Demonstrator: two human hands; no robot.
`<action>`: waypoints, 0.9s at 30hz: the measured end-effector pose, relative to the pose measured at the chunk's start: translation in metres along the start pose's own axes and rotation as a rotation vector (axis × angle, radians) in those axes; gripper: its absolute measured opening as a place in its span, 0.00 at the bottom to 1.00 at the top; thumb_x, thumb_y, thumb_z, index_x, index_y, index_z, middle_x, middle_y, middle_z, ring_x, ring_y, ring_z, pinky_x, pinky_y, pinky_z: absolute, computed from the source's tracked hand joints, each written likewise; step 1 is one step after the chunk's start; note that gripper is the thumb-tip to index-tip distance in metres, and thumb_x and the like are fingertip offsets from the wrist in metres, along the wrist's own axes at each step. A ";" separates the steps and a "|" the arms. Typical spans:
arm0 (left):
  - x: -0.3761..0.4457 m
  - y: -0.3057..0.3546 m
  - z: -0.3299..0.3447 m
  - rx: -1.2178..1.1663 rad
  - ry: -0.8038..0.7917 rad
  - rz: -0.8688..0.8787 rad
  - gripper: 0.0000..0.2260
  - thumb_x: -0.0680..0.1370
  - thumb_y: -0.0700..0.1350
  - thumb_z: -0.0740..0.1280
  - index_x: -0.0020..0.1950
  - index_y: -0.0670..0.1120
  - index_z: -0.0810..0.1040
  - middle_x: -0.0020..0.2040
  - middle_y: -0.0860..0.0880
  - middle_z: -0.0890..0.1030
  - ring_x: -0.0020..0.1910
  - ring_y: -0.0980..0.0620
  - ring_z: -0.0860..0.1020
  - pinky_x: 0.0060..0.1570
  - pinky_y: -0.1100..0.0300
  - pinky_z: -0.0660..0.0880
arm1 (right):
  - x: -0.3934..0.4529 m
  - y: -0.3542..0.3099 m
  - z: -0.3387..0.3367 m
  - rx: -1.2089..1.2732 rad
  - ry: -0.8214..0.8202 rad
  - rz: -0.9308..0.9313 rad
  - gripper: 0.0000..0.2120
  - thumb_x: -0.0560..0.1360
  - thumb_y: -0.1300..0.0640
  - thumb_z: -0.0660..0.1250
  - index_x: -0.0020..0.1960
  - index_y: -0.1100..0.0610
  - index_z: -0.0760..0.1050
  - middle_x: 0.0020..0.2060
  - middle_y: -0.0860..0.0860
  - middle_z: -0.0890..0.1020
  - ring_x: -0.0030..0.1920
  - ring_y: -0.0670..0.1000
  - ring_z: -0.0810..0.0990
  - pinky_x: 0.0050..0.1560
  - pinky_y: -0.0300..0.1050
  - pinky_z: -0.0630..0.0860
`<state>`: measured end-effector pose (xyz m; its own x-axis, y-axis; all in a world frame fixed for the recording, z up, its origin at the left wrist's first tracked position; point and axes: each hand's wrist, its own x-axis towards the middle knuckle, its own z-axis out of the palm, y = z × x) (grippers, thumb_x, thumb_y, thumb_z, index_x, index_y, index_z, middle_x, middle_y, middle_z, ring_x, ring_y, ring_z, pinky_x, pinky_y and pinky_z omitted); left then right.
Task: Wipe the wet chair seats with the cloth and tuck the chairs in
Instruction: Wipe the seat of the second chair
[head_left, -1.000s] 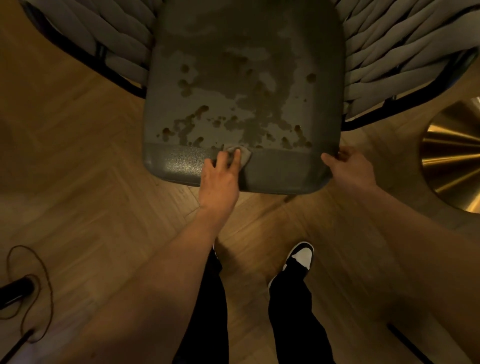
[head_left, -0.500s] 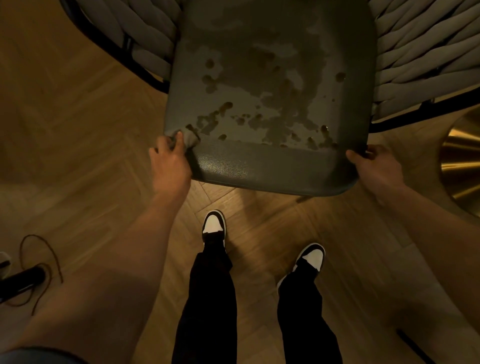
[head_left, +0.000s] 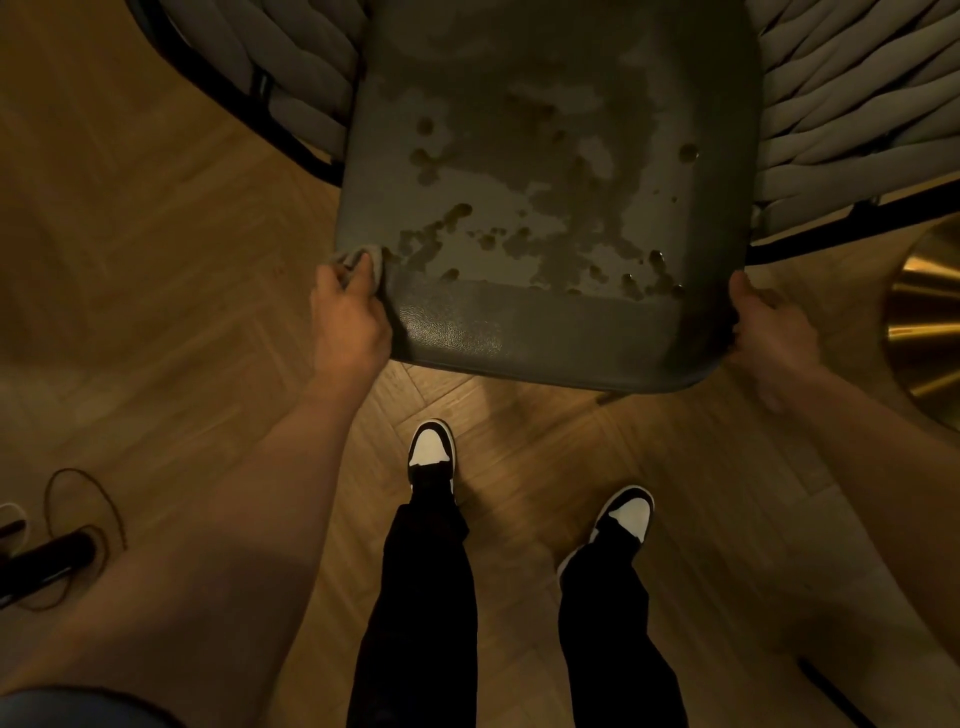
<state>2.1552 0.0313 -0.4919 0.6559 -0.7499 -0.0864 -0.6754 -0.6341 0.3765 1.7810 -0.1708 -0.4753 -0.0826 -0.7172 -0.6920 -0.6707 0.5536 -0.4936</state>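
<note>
Left hand (head_left: 349, 317) pinches the cloth (head_left: 361, 258) at the seat (head_left: 550, 171)'s front-left corner; right hand (head_left: 769, 332) clamps the front-right corner, steadying the chair.

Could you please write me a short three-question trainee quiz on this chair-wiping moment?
1. True or false: the seat is already wiped dry.
2. Which hand presses the cloth to the seat? A) left hand B) right hand C) neither
3. Fill in: the cloth sits at the seat's front ____ corner, by the person's own sides.

Key
1. False: dark wet patches and droplets cover most of the seat top.
2. A: the left hand holds the bunched cloth, while the right hand grips the seat's other front corner.
3. Left.
</note>
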 end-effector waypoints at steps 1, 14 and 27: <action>-0.003 0.007 0.001 0.007 -0.010 0.031 0.22 0.76 0.37 0.56 0.69 0.40 0.74 0.59 0.34 0.71 0.55 0.33 0.72 0.59 0.47 0.72 | 0.007 0.004 -0.002 0.021 -0.014 0.014 0.59 0.49 0.10 0.53 0.67 0.45 0.76 0.63 0.52 0.81 0.63 0.60 0.80 0.68 0.63 0.74; -0.052 0.146 0.047 -0.012 -0.221 0.180 0.24 0.77 0.37 0.59 0.75 0.42 0.67 0.66 0.38 0.69 0.56 0.38 0.69 0.60 0.47 0.70 | 0.003 -0.001 -0.013 0.259 -0.135 0.057 0.59 0.46 0.11 0.56 0.66 0.46 0.79 0.58 0.46 0.85 0.54 0.52 0.86 0.56 0.56 0.81; -0.083 0.258 0.093 0.082 -0.353 0.436 0.25 0.78 0.44 0.59 0.75 0.46 0.63 0.68 0.43 0.66 0.58 0.43 0.69 0.58 0.54 0.68 | 0.002 -0.002 -0.012 0.353 -0.219 0.041 0.28 0.81 0.31 0.51 0.57 0.50 0.81 0.51 0.50 0.88 0.50 0.50 0.87 0.47 0.46 0.82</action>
<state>1.8947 -0.0875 -0.4732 0.1673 -0.9543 -0.2476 -0.8918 -0.2536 0.3747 1.7738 -0.1786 -0.4697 0.0805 -0.6055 -0.7918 -0.3735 0.7181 -0.5872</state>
